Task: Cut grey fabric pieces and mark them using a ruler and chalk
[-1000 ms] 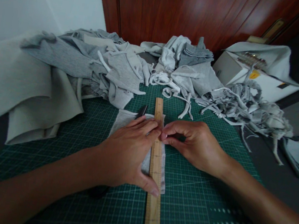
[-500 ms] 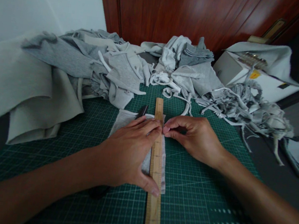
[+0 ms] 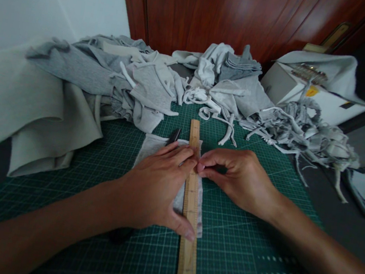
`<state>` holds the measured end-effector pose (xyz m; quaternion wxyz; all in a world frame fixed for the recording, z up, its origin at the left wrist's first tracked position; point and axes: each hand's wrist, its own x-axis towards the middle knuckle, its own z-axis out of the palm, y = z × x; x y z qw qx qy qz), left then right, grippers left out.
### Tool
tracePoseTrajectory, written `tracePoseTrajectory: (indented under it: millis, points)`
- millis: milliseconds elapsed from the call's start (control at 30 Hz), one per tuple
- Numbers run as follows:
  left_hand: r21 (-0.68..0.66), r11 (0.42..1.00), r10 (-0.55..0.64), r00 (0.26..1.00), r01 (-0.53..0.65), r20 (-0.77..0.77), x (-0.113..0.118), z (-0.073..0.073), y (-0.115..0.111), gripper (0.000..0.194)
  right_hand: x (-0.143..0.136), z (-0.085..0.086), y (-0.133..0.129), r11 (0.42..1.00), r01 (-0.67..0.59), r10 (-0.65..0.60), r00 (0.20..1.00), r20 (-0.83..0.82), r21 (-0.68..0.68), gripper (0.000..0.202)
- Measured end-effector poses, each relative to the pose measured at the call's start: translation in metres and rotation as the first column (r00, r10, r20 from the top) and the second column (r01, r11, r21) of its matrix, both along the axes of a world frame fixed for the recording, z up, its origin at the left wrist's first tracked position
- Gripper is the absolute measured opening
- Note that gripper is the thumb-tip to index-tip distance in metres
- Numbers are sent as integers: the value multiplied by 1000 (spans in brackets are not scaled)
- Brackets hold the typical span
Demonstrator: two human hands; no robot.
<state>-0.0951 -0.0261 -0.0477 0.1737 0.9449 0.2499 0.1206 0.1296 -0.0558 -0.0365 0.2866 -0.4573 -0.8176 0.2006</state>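
Note:
A wooden ruler [image 3: 188,248] runs lengthwise over a light grey fabric piece [image 3: 149,146] on the green cutting mat [image 3: 236,259]. My left hand [image 3: 152,192] lies across both, fingers stretched out and thumb spread, pressing the ruler down. Beside the ruler's right edge, my right hand [image 3: 236,177] is pinched, thumb against forefinger, at the fabric's narrow exposed strip. Whatever sits between those fingertips is hidden. Under my left hand lies a dark tool [image 3: 173,136]; only its narrow end and a black part near my wrist show.
Grey fabric heaps [image 3: 86,67] line the back left, with folded pieces [image 3: 239,67] at the back middle. Tangled fabric strips [image 3: 307,128] lie on the right, before a white box [image 3: 276,84]. A brown door [image 3: 221,14] stands behind.
My right hand has slid a little toward me along the ruler's edge, still pinched. My left hand, the ruler and the fabric have stayed in place.

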Motion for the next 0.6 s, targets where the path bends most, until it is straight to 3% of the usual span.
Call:
tracePoseTrajectory:
  millis: [100, 300, 600]
  points:
    - [-5, 1000, -4, 1000, 4, -2, 0, 0, 0, 95, 0, 1, -7, 1000, -26, 26, 1000, 1, -12, 16]
    - [36, 999, -2, 999, 4, -39, 1, -1, 0, 117, 10, -3, 6, 997, 75, -75, 997, -26, -20, 14]
    - [48, 999, 14, 998, -11, -62, 0, 1, -2, 120, 12, -9, 20, 995, 91, -93, 994, -56, -36, 13]
